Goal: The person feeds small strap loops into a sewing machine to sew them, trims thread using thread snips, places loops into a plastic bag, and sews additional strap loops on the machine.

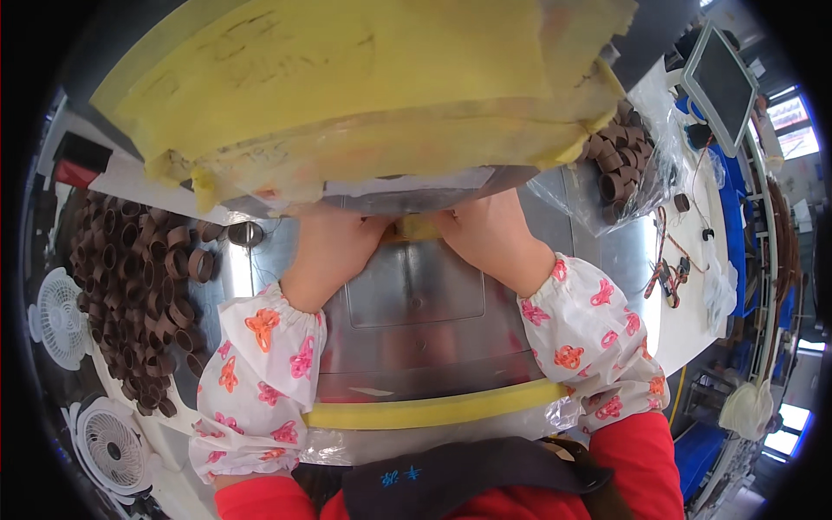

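Both hands reach in under the rounded grey machine head, which is covered with yellow tape point(364, 82). My left hand point(334, 247) and my right hand point(490, 234) are curled inward toward each other, thumbs at the middle. A small yellowish-brown piece point(418, 228) shows between the thumbs, at the machine's lower edge. The fingers look closed, but the fingertips and whatever they hold are hidden beneath the head. Below the hands lies a shiny grey metal surface point(416, 290) with a rectangular panel line. Floral white sleeve covers are on both forearms.
Many brown rings point(143, 277) are heaped at the left; more brown rings point(617, 160) lie in a clear plastic bag at the right. Yellow tape point(433, 409) lines the near edge. Two white fans point(108, 446) stand far left. A screen point(721, 82) and cables point(667, 277) are at the right.
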`<state>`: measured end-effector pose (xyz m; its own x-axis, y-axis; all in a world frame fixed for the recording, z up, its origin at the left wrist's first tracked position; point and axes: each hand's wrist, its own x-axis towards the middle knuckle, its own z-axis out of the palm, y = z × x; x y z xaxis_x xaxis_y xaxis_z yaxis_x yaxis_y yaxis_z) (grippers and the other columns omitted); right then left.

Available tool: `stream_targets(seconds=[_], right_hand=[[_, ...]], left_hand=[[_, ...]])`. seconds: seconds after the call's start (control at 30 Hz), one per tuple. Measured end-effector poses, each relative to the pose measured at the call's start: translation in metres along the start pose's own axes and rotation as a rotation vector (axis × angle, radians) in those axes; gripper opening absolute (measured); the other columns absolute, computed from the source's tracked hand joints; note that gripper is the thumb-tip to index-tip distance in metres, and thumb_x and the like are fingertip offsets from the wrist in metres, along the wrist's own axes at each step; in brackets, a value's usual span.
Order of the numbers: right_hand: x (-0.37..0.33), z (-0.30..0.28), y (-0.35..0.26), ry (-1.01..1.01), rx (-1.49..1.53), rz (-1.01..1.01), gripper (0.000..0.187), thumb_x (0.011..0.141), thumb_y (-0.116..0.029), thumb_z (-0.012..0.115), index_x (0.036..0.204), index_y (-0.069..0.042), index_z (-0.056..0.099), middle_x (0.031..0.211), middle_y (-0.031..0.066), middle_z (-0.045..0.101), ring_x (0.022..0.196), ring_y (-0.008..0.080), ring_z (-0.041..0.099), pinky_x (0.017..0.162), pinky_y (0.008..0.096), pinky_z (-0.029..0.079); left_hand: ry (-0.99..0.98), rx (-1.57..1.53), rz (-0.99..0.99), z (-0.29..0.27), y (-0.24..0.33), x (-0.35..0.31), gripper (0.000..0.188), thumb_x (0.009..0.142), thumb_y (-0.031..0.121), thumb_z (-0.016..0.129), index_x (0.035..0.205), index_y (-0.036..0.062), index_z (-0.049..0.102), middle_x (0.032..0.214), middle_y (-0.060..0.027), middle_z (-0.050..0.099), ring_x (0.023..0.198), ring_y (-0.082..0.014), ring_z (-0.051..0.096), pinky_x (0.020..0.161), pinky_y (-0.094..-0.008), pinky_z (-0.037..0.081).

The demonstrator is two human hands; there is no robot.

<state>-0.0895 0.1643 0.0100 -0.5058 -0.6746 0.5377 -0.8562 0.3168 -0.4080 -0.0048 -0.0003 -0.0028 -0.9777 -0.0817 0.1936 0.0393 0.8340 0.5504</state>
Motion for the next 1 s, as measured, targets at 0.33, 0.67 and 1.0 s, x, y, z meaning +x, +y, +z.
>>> stream_targets(seconds=[0.33, 0.67, 1.0], right_hand=[[-0.011, 0.003, -0.001, 0.036, 0.08, 0.083, 0.006, 0.071, -0.009, 0.06, 0.072, -0.008, 0.054, 0.075, 0.0053, 0.055, 0.071, 0.0262, 0.054, 0.063, 0.0382, 0.038], [-0.039, -0.014, -0.034, -0.023, 0.308, 0.267, 0.014, 0.074, -0.01, 0.065, 0.085, -0.002, 0.061, 0.067, 0.0095, 0.057, 0.057, 0.0233, 0.056, 0.054, 0.0314, 0.045], [-0.038, -0.01, -0.042, -0.258, 0.555, 0.092, 0.008, 0.073, -0.002, 0.058, 0.081, -0.002, 0.059, 0.067, 0.0125, 0.06, 0.059, 0.028, 0.058, 0.055, 0.0351, 0.045]], left_hand=[[0.11, -0.139, -0.114, 0.001, 0.01, 0.003, 0.023, 0.071, 0.022, 0.07, 0.083, 0.0033, 0.065, 0.059, -0.0077, 0.058, 0.052, -0.0248, 0.054, 0.053, -0.0361, 0.042], [-0.014, -0.175, -0.035, -0.001, 0.035, -0.03, 0.022, 0.067, 0.024, 0.075, 0.069, 0.008, 0.06, 0.055, -0.002, 0.055, 0.053, -0.0177, 0.046, 0.069, -0.0292, 0.034], [0.105, -0.613, -0.037, -0.012, 0.031, -0.017, 0.011, 0.081, 0.015, 0.061, 0.088, 0.007, 0.063, 0.077, -0.0068, 0.063, 0.062, -0.0247, 0.053, 0.065, -0.0315, 0.039]])
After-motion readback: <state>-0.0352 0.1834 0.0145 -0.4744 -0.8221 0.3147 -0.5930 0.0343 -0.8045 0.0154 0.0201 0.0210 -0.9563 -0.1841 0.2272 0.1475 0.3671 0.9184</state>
